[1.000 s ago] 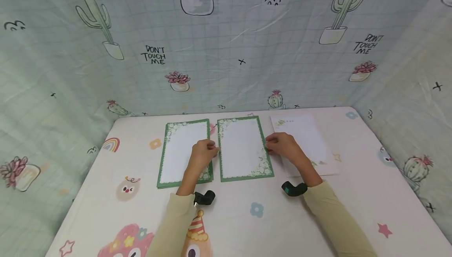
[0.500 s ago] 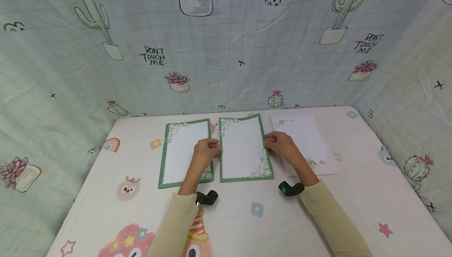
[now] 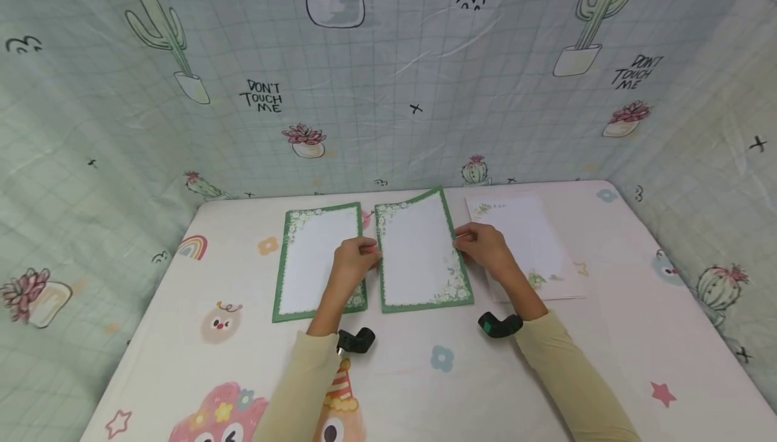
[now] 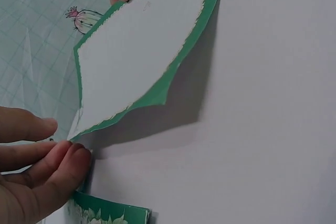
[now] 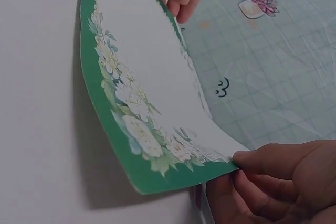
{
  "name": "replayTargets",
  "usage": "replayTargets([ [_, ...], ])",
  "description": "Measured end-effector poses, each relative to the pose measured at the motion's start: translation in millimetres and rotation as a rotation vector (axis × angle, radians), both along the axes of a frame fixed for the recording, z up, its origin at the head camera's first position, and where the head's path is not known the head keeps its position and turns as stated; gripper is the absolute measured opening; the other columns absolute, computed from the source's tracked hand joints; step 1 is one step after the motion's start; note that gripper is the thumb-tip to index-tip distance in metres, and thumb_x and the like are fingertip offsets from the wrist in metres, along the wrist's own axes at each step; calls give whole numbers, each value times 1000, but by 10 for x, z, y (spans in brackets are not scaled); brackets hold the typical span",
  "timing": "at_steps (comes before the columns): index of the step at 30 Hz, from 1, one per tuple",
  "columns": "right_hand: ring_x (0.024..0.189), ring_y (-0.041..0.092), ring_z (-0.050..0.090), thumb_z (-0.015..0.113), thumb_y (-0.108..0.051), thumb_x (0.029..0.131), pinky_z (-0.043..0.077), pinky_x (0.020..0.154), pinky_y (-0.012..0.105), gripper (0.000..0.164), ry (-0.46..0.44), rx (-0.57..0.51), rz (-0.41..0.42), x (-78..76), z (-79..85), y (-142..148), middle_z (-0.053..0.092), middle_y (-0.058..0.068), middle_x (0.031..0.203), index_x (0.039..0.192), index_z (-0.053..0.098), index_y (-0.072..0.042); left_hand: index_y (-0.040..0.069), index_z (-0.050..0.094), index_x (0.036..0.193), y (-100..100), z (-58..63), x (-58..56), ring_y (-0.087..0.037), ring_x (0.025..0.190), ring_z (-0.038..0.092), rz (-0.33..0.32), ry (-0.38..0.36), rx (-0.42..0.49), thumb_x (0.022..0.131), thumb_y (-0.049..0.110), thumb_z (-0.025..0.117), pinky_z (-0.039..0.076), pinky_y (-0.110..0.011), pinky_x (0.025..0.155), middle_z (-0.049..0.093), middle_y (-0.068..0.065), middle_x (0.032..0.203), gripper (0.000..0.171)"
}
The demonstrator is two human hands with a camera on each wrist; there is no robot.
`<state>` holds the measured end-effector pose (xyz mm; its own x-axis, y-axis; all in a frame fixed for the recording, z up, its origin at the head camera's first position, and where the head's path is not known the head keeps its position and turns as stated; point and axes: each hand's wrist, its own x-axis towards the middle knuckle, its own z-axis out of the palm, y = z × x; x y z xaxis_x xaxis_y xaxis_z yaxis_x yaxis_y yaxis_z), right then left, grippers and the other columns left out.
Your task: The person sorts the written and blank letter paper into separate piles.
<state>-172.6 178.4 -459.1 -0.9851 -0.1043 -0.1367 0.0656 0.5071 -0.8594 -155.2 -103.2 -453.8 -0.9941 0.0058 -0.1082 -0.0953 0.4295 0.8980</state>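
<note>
A white sheet of paper (image 3: 419,253) with a green floral border is lifted and bowed between both hands. At its left edge, my left hand (image 3: 353,260) pinches it between thumb and fingers. My right hand (image 3: 485,247) pinches the right edge, its thumb (image 5: 262,160) on top and the fingers beneath. In the left wrist view the sheet (image 4: 136,61) curves above the table and casts a shadow. Partly under my left forearm lies a stack of matching green-bordered sheets (image 3: 315,253).
To the right, a stack of pale sheets (image 3: 525,239) with small leaf prints lies partly under my right hand. The table (image 3: 485,388) has a printed white cover. A cactus-patterned cloth (image 3: 388,77) hangs behind and along both sides.
The middle green-bordered sheet has risen off the table and bowed, its far right corner lifting most. My hands have shifted only slightly, both still at its side edges.
</note>
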Motion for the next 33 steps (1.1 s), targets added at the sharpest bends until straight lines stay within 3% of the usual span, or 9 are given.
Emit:
replayTargets([
  [5,90,23,73,66,-17,100,58,82,35,32,1,-14,-12,-7,-25,-6,74,16,112,127,66,-1,-6,68,122,-2,-4,-19,-28,88,74,21,11,11,95,4,70,62,-31,78,71,-18,106,29],
  [12,86,22,73,67,-16,99,58,77,32,29,42,-56,-35,23,-31,8,75,16,107,123,68,0,-2,67,123,35,-29,-59,-25,82,73,69,38,125,93,2,72,63,-32,75,71,-16,99,31],
  [21,95,26,70,67,-14,98,60,78,29,30,62,-99,-46,25,-34,28,74,18,109,124,66,2,-2,71,117,44,-53,-43,-21,82,65,94,22,131,96,3,69,59,-28,72,66,-14,100,23],
  [26,100,31,69,65,-11,99,61,83,33,34,51,-176,-26,38,-16,24,71,24,112,127,62,7,1,73,114,17,-69,-33,-19,80,68,117,25,134,96,7,69,60,-28,72,69,-14,103,19],
  [33,80,24,71,67,-11,98,61,76,38,31,55,-213,-40,41,9,-27,73,22,107,123,64,7,0,74,114,-53,-73,-47,-21,84,73,168,32,161,98,9,69,61,-28,71,75,-17,105,19],
])
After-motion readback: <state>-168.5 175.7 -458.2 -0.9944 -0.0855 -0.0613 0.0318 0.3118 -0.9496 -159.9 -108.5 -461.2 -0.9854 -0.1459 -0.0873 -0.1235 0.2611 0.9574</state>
